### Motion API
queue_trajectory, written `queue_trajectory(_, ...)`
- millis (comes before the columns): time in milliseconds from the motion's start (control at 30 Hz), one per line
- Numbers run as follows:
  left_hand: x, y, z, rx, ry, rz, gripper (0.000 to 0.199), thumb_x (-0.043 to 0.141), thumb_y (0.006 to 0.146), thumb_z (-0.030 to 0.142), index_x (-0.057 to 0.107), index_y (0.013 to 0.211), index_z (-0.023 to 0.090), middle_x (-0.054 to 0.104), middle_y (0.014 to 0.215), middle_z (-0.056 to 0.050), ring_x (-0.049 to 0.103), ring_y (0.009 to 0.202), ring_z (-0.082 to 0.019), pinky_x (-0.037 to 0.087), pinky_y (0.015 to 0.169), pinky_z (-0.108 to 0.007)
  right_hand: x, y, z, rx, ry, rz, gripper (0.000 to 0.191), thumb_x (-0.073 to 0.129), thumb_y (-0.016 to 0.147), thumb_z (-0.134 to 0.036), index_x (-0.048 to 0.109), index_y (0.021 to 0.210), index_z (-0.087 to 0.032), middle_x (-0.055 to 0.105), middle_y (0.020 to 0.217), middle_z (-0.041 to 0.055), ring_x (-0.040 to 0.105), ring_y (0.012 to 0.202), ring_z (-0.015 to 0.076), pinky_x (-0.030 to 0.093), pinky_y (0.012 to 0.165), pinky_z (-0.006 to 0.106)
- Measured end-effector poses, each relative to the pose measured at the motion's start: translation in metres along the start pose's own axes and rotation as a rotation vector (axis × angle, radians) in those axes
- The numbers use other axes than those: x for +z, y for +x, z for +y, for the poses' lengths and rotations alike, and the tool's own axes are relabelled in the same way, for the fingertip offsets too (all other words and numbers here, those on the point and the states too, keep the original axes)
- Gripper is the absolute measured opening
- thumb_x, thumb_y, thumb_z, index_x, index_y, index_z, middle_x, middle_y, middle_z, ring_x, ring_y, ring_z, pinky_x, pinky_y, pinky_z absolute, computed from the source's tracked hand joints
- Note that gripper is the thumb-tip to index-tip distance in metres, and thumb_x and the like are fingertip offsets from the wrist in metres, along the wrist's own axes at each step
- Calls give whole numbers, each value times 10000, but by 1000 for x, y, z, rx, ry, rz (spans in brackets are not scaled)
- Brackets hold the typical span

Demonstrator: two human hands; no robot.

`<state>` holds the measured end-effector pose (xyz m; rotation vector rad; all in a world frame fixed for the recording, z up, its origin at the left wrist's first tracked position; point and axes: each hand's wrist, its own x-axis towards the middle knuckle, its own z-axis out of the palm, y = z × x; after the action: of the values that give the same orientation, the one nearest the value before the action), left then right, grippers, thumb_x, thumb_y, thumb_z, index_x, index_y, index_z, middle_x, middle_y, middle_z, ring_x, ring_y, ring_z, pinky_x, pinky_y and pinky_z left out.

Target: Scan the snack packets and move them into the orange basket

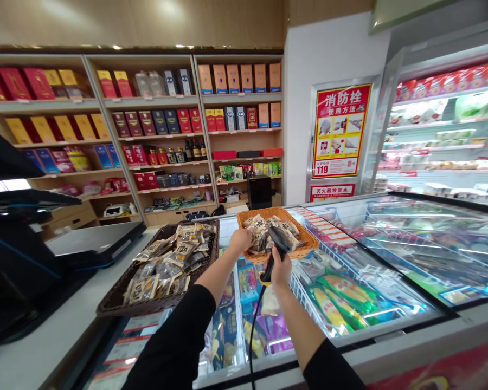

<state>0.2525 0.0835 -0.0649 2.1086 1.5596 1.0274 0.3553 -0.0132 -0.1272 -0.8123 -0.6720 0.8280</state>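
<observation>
My right hand [282, 266] is wrapped round the handle of a black barcode scanner [280, 241], whose head is over the orange wicker basket [309, 244]. A black cable hangs from its handle. My left hand [241, 241] is at the left side of that basket, against the small snack packets [264, 225]; its fingertips are hidden, so what they hold cannot be made out. To the left, a dark brown wicker basket [117, 303] holds many similar packets [183, 252]. Both baskets rest on the glass top of a chest freezer [337, 346].
A checkout counter [44, 336] with a scale [101, 241] and dark equipment stands at the left. Shelves of boxed goods [162, 135] line the back wall. A refrigerated display [443, 146] stands at the right, beside a red poster [340, 132].
</observation>
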Motion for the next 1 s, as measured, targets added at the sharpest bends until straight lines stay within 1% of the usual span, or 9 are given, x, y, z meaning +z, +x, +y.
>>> queue_trajectory(200, -78, -22, -41, 69, 61, 26, 181, 616, 742, 258, 750, 859, 222, 738, 886, -62, 668, 841, -236, 472, 824, -298, 8, -19, 5, 52, -5, -192, 391, 620, 734, -563, 526, 827, -195, 496, 505, -56, 445, 334, 115, 363, 324, 248)
queue_trajectory(300, -126, -43, -72, -17, 289, 85, 231, 590, 763, 254, 735, 937, 210, 725, 984, -94, 653, 922, -257, 459, 842, -308, 15, -37, 9, 131, -21, -417, 371, 642, 731, -539, 533, 794, -190, 501, 509, -59, 433, 325, 103, 344, 319, 236)
queue_trajectory(400, -154, -65, -100, -176, 522, 121, 318, 653, 722, 337, 701, 1002, 193, 685, 1079, -148, 609, 1036, -317, 444, 870, -349, 20, -49, 13, 139, -67, -587, 369, 632, 753, -523, 565, 838, -170, 513, 505, -60, 432, 320, 95, 347, 337, 230)
queue_trajectory(533, -153, -82, -121, -256, 610, 45, 452, 727, 634, 304, 649, 1065, 193, 678, 1044, -154, 621, 997, -317, 449, 849, -346, 19, -53, 15, 149, -87, -593, 392, 631, 749, -527, 576, 866, -157, 513, 493, -64, 433, 318, 95, 350, 341, 227)
queue_trajectory(667, -140, -84, -120, -215, 486, 103, 390, 647, 695, 181, 638, 1085, 186, 696, 972, -144, 631, 1000, -305, 448, 868, -345, 15, -51, 12, 148, -76, -534, 437, 646, 722, -541, 570, 907, -152, 508, 487, -66, 427, 316, 100, 342, 338, 233)
queue_trajectory(733, -137, -83, -117, -200, 257, 180, 350, 614, 754, 194, 626, 1103, 181, 700, 978, -134, 635, 1003, -291, 457, 877, -355, 14, -51, 11, 135, -78, -520, 438, 647, 722, -541, 571, 909, -152, 506, 481, -64, 427, 317, 102, 345, 338, 236)
queue_trajectory(833, -135, -86, -115, -216, -316, 237, 325, 607, 810, 260, 584, 1125, 185, 685, 1067, -103, 659, 952, -234, 512, 824, -344, 14, -52, 13, 118, -77, -527, 417, 646, 734, -532, 570, 892, -155, 510, 485, -60, 435, 317, 103, 347, 336, 235)
queue_trajectory(900, -134, -88, -115, -249, -639, 179, 340, 655, 787, 301, 574, 1095, 183, 676, 1085, -89, 681, 864, -203, 548, 775, -343, 14, -53, 14, 103, -77, -542, 396, 644, 748, -519, 565, 886, -157, 512, 495, -61, 438, 318, 99, 347, 339, 231)
queue_trajectory(1000, -132, -90, -117, -292, -800, 76, 334, 745, 705, 295, 594, 974, 168, 690, 986, -66, 693, 752, -186, 570, 761, -352, 13, -53, 13, 79, -96, -552, 366, 639, 767, -498, 566, 876, -156, 512, 505, -60, 448, 329, 97, 356, 348, 229)
